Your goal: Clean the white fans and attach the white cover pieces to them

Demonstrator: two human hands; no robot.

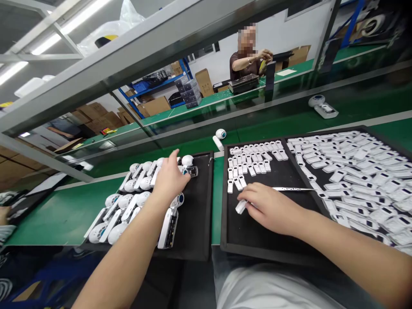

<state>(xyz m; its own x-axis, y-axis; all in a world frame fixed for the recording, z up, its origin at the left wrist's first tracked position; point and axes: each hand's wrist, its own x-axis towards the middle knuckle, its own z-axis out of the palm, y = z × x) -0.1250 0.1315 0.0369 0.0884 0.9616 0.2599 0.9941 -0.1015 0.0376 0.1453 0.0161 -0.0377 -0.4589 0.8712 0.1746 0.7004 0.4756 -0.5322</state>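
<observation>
My left hand (170,178) is over the left black tray (196,223), fingers stretched and apart. It is beside a white round-headed device (187,161) with a dark open part; whether it touches this is hard to tell. Rows of similar white devices (125,201) lie under and left of my forearm. My right hand (268,208) is closed on a small white plastic cover (240,207) above the middle black tray (254,236). Short rows of small white covers (249,165) with dark windows lie behind it. A thin, pointed white strip (292,189) with dark spots sticks out beyond the hand.
A right-hand black tray (325,174) bears many white covers (360,171). One device (220,134) and a white piece (218,143) lie behind the trays; another pair (323,107) lies farther back. A metal frame (128,51) crosses overhead. A co-worker (246,60) is across the bench.
</observation>
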